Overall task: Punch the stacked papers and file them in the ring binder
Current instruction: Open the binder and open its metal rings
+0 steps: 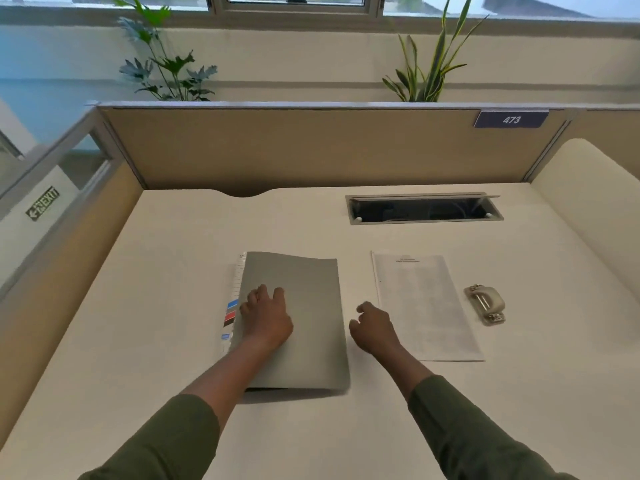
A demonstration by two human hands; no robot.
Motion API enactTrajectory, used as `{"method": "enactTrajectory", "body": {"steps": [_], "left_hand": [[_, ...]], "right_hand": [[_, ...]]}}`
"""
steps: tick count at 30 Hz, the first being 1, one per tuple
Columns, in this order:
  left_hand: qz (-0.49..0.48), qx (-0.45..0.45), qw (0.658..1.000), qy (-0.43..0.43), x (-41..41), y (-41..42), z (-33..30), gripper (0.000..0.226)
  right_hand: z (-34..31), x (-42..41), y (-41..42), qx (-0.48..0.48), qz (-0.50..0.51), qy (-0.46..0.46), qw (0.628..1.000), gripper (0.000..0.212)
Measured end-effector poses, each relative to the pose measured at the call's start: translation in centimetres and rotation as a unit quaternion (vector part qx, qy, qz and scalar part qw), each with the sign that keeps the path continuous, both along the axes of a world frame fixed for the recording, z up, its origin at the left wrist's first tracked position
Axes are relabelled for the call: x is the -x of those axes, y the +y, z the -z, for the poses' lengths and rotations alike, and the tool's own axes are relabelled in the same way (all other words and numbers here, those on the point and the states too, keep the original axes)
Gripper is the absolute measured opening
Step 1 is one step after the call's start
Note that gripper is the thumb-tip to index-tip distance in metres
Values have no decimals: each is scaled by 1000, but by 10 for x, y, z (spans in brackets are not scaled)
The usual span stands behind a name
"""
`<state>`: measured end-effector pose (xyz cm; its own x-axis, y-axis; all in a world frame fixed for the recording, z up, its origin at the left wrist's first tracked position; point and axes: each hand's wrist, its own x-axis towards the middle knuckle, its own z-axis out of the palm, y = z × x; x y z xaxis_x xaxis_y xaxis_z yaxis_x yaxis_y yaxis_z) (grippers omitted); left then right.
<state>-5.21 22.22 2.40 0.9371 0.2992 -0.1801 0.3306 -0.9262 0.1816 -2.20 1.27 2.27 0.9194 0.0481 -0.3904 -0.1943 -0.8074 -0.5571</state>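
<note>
left hand [266,318] on grey binder [298,320] — papers [424,306], punch [486,303] right

The ring binder [304,306] is showing a plain grey cover with blue, red and black tabs [231,315] peeking out; the papers [424,306] are looking white with grey print, the bench [173,271] cream, the sleeves [485,434] dark green

— Binder [304,317]?
— Grey, closed, flat on the desk, spine side left. Coloured index tabs [231,315], blue, red and black, stick out along its left edge.
— Papers [424,306]?
— White printed stack, squared up, flat, just right of the binder, not touching it.
— Punch [485,303]?
— Beige with a metal bar, right of the papers, apart from them, lying lengthwise.
</note>
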Motion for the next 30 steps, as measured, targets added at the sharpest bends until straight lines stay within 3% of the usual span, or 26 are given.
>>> {"method": "enactTrajectory", "body": {"steps": [3,6,9,12,15,19,24,30], "left_hand": [[-73,9,996,56,11,24,3,60],[-156,78,982,76,15,43,7,73],[-205,143,967,54,15,51,10,70],[-246,183,951,22,12,52,8,60],[-282,231,931,-24,8,50,2,54],[-287,262,920,-51,-1,33,-6,56],[-256,316,912,-50,-15,6,-15,67],[-236,407,882,-26,-22,-12,-23,68]], "right_hand": [[5,7,28,10,13,38,999,39],[7,6,41,1,34,58,998,34],[9,3,43,-17,43,69,997,11],[7,0,41,-55,80,83,992,29],[0,-6,39,-67,94,75,991,29],[-13,-17,23,-73,96,29,992,14],[-32,-34,-6,-92,141,20,986,33],[-54,-47,-35,-158,147,35,976,29]]}}
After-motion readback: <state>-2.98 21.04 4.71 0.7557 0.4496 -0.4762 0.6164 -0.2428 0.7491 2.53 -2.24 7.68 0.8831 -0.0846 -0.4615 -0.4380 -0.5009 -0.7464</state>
